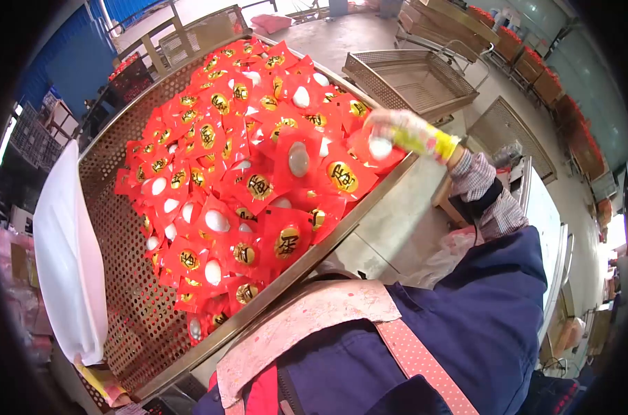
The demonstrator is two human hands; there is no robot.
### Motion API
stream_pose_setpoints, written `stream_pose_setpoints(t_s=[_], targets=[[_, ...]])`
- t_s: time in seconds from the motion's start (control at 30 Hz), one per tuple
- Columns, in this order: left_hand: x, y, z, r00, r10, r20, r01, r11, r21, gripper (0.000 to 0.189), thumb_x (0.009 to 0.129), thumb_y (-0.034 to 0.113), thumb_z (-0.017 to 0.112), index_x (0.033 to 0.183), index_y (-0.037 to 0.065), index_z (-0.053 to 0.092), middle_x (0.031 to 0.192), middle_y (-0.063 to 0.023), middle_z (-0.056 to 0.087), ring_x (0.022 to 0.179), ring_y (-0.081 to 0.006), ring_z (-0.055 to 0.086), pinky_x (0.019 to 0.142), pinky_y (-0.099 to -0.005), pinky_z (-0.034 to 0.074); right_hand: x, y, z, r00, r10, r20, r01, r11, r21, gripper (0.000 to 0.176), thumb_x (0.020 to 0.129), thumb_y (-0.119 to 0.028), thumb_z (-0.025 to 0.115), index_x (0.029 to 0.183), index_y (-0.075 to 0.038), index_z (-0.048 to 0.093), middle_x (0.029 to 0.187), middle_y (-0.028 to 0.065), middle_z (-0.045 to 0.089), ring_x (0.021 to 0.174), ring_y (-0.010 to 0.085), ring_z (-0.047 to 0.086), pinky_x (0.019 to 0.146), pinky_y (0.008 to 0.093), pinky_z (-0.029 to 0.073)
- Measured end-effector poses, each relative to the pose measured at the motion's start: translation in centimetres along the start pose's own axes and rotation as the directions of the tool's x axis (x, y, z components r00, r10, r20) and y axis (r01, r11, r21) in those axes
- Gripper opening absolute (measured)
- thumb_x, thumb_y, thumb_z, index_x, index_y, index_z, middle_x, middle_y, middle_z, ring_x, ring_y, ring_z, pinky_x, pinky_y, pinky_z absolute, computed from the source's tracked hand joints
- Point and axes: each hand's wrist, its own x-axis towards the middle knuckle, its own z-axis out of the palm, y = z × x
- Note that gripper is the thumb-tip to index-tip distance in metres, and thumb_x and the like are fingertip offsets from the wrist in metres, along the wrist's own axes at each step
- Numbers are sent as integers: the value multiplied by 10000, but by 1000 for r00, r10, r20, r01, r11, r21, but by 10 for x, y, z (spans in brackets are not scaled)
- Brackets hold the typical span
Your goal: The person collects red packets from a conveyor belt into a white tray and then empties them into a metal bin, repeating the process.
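Observation:
A big perforated metal tray [103,228] stands before me, heaped with shiny red packets [207,135]. Each packet bears a gold label with black writing or has a white, egg-shaped form showing. At the tray's right edge my right hand [399,128], in a pale glove and yellow patterned cuff, is blurred, its fingers curled at a red packet [379,147] with a white oval. On the left a white plastic basin [68,256] is tipped up on its side over the tray. My left hand [86,362] grips its lower end, mostly cut off by the view.
Behind the tray, to the right, stands another perforated metal tray [417,79]. A flat metal mesh panel [511,138] is beyond my right arm. Boxes of red packets [528,62] line the right wall. A clear plastic bag [445,259] lies below my right arm.

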Motion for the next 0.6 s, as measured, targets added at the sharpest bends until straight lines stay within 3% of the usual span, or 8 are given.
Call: stream_pose_setpoints(t_s=[0.07, 0.23, 0.27, 0.33, 0.4, 0.47, 0.53, 0.6], targets=[[13, -3, -36, 985, 171, -4, -170, 985, 22, 444, 863, 358, 584, 1213, 97, 502, 1111, -87, 576, 886, -184, 574, 639, -282, 482, -12, -10, 10, 931, 314, 185, -334, 939, 87, 238, 926, -182, 581, 1094, -13, 584, 953, 115, 650, 913, 193, 629, 798, 335, 502], [-82, 7, 32, 979, 113, 169, -108, 994, -34, 386, 883, 261, 572, 1238, 134, 490, 1139, -98, 572, 927, -188, 591, 564, -256, 500, -27, -16, 10, 993, 110, 43, -103, 985, -139, 194, 912, -151, 581, 1055, -21, 591, 913, 127, 649, 894, 294, 634, 779, 363, 499], [-95, 4, 47, 980, 119, 162, -115, 993, -36, 386, 883, 261, 572, 1238, 134, 490, 1139, -98, 572, 927, -188, 591, 564, -256, 500, -28, -26, 8, 954, 271, 127, -267, 962, -47, 190, 901, -172, 589, 1032, -35, 603, 895, 121, 646, 928, 307, 622, 844, 369, 488], [-125, -3, 68, 946, 227, 232, -242, 970, 36, 372, 883, 242, 562, 1231, 132, 493, 1135, -88, 571, 946, -171, 573, 580, -249, 493, -27, -12, 0, 963, 163, 216, -94, 950, -297, 257, 893, -231, 596, 1101, -80, 598, 1036, 131, 625, 1042, 302, 582, 936, 388, 449], [-151, -13, 91, 918, 319, 236, -347, 934, 87, 354, 884, 230, 552, 1220, 133, 499, 1128, -76, 570, 959, -150, 555, 579, -241, 473, -7, -30, -11, 981, 35, 188, 18, 961, -275, 300, 890, -255, 594, 1152, -108, 582, 1122, 129, 591, 1096, 307, 551, 968, 407, 425], [-143, -23, 83, 965, 98, 242, -52, 980, -190, 325, 880, 255, 556, 1184, 145, 520, 1102, -50, 576, 933, -128, 553, 541, -249, 430, -2, -32, -6, 984, -92, 154, 128, 961, -246, 347, 888, -279, 592, 1202, -136, 566, 1209, 127, 557, 1150, 312, 520, 999, 425, 400], [-153, -33, 94, 964, 119, 237, -64, 972, -226, 349, 873, 281, 567, 1177, 112, 532, 1092, -75, 603, 897, -166, 585, 545, -267, 462, -10, -16, 7, 936, -186, 299, 312, 831, -460, 435, 828, -250, 655, 1240, -149, 560, 1276, 133, 509, 1215, 331, 463, 1001, 478, 387], [-170, -47, 117, 971, 122, 204, -73, 970, -233, 373, 846, 312, 597, 1146, 95, 555, 1070, -75, 621, 873, -184, 602, 549, -282, 482, 7, -25, -10, 922, -160, 353, 312, 847, -430, 454, 828, -302, 652, 1253, -174, 557, 1302, 128, 493, 1259, 337, 418, 1044, 500, 343]])
